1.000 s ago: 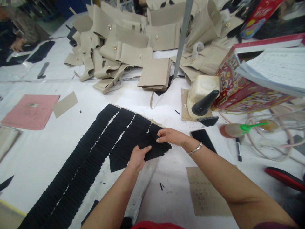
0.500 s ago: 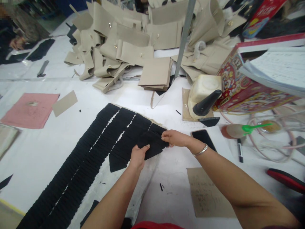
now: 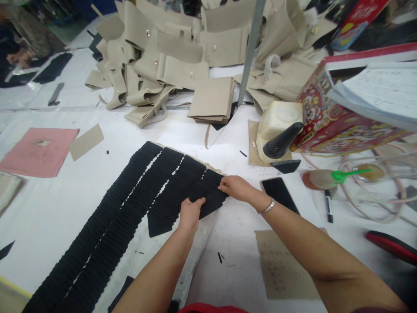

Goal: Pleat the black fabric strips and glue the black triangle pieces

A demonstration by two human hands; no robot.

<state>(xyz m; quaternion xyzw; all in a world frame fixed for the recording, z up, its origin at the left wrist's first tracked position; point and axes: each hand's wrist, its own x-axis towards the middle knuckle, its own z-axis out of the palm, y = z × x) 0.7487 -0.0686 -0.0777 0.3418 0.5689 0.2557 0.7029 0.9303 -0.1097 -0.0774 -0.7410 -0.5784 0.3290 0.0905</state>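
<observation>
Long overlapping rows of black fabric-like pieces (image 3: 130, 191) run diagonally across a pale sheet (image 3: 137, 256) on the table. At their right end, my left hand (image 3: 189, 214) grips black pieces (image 3: 210, 198), thumb on top and the other fingers mostly hidden. My right hand (image 3: 237, 188) pinches the right edge of a black piece there, with thumb and forefinger together. How many pieces lie between the hands I cannot tell. A pointed black piece (image 3: 159, 222) pokes out left of my left hand.
Beige bag parts (image 3: 182, 71) are heaped at the back, before a metal post (image 3: 250, 56). To the right are a cream container (image 3: 280, 121), a patterned red box (image 3: 325, 117), a phone (image 3: 280, 194) and a green-tipped bottle (image 3: 321, 179). A co-worker's hands (image 3: 21, 58) show far left.
My right hand has shifted slightly left and up along the black piece's edge, and the piece now lies flatter over the rows. My left hand has stayed nearly in place.
</observation>
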